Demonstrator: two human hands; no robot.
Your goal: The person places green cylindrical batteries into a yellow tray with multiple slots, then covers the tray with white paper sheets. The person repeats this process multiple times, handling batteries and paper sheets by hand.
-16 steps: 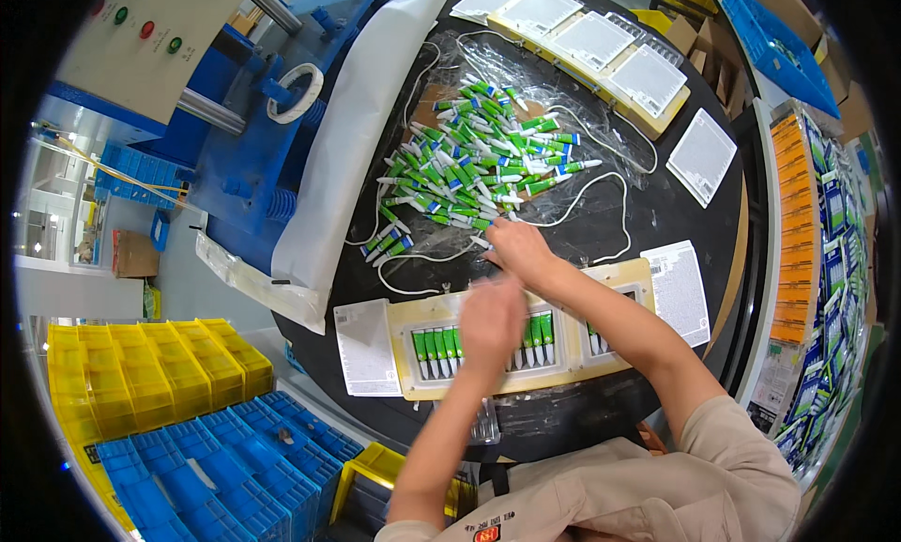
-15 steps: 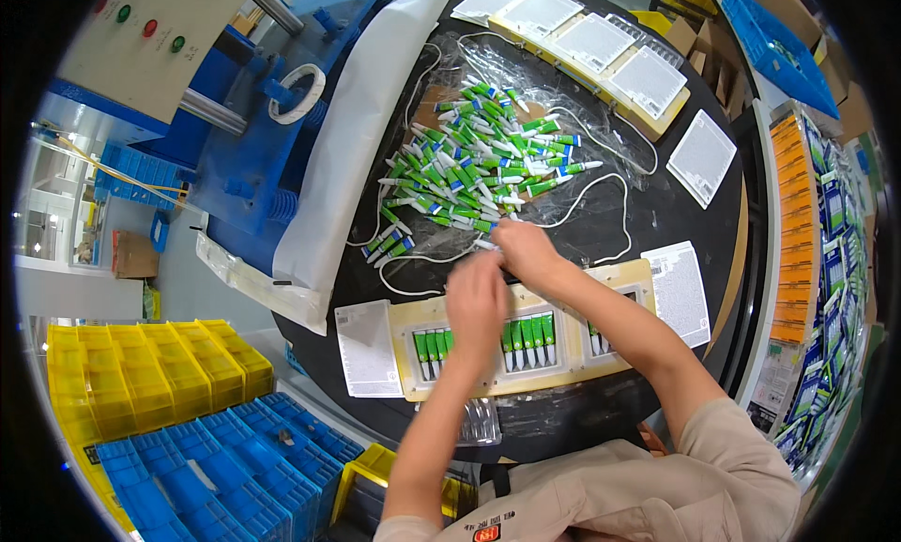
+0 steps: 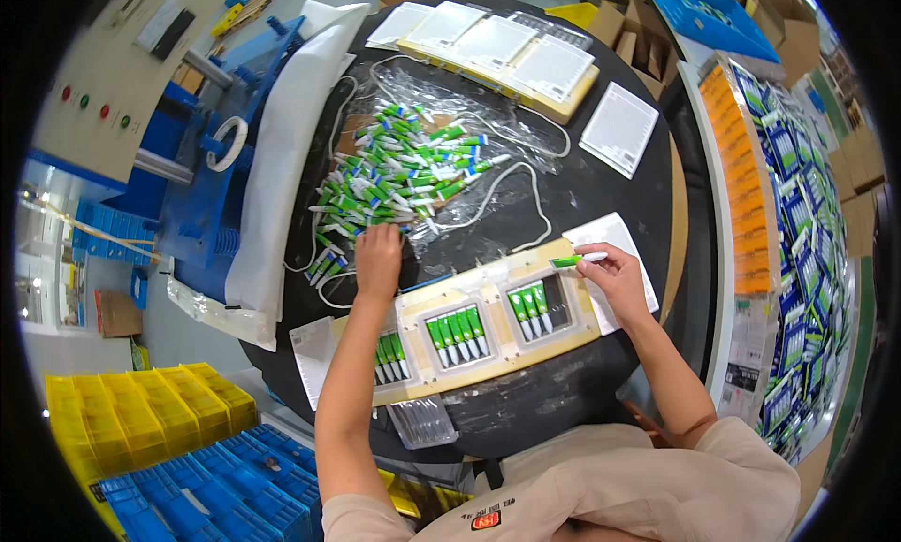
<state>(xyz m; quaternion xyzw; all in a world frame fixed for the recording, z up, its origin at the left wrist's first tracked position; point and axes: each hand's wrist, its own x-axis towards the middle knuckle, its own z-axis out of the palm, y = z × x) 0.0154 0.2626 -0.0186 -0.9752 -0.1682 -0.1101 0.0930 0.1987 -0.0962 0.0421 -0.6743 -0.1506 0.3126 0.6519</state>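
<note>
My right hand [image 3: 615, 281] pinches a small green tube with a white cap [image 3: 567, 260] over the right end of a long cream-yellow fixture [image 3: 497, 367]. Beneath it, the fixture's right window holds several upright green tubes [image 3: 530, 309] on its left side and bare slots on its right. Green tubes [image 3: 456, 336] fill the middle window; the left window's tubes [image 3: 390, 358] are partly covered by my left forearm. At the near edge of a heap of loose green-and-white tubes [image 3: 394, 171], my left hand [image 3: 378, 262] has its fingers bent together, their tips hidden.
White printed cards [image 3: 618, 129] lie on the round black table [image 3: 601, 190], some on a second fixture [image 3: 563, 107] at the back. A clear blister tray [image 3: 422, 422] sits at the near edge. Blue machinery [image 3: 192, 223] stands left, stacked yellow bins [image 3: 150, 406] lower left, packed blister cards [image 3: 798, 223] right.
My hands were close together by the heap's near edge. The right has moved to the fixture's right window with a tube; the left is now apart at the heap. The whole view has shifted.
</note>
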